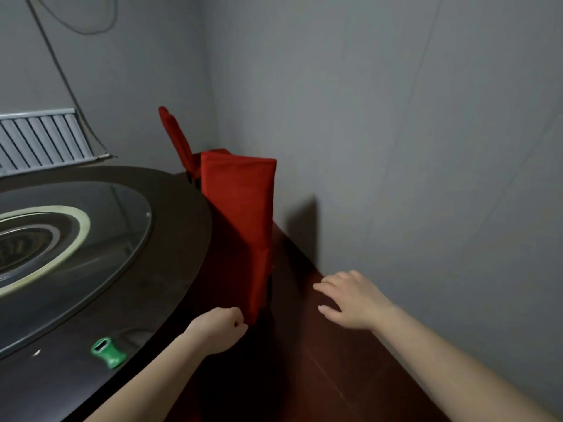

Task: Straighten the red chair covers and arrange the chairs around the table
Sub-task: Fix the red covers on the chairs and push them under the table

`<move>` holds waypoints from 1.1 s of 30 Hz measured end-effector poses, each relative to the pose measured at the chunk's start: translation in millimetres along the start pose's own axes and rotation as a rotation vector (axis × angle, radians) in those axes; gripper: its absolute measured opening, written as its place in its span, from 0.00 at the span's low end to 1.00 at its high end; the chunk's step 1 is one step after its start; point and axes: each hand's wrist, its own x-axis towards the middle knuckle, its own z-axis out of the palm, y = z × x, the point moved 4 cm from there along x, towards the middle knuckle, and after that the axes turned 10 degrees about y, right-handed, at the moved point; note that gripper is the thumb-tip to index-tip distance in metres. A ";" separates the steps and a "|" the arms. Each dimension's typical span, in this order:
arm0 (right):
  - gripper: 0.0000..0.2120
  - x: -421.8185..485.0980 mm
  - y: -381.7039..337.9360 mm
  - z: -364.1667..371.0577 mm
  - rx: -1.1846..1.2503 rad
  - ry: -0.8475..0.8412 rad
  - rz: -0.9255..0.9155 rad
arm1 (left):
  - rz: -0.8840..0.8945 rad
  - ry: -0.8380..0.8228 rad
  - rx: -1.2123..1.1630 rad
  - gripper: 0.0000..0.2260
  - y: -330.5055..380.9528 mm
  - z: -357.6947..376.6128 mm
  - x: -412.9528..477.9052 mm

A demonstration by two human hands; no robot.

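Desk (146, 300) fills left. Near chair (237, 184) wedged between desk rim and wall; far chair (176, 135) beyond. Left hand (217, 332) fingers pinch cover (257, 275) at bottom corner, probably pulling it taut. Right hand (350, 300) fingers spread, released, hovering beside.

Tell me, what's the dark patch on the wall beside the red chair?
Head view: it's the shadow cast by the red chair cover on the grey wall; head view also shows blurry reflections on the glass turntable.

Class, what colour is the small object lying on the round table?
The small object is green; the head view shows it best.
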 end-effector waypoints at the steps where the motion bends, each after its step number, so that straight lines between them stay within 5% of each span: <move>1: 0.28 3.7 16.3 -1.3 0.000 -0.003 0.016 | 0.005 0.005 -0.001 0.12 11.3 -2.7 9.8; 11: 0.31 76.1 107.0 42.0 0.141 -0.044 0.040 | -0.007 0.014 0.157 0.21 26.0 -43.7 144.8; 23: 0.36 291.2 209.3 57.6 0.137 -0.009 0.034 | 0.176 0.212 0.173 0.27 37.7 -137.4 361.6; 33: 0.40 423.7 268.0 83.5 0.142 -0.044 -0.049 | 0.144 0.296 0.171 0.37 20.8 -171.3 472.2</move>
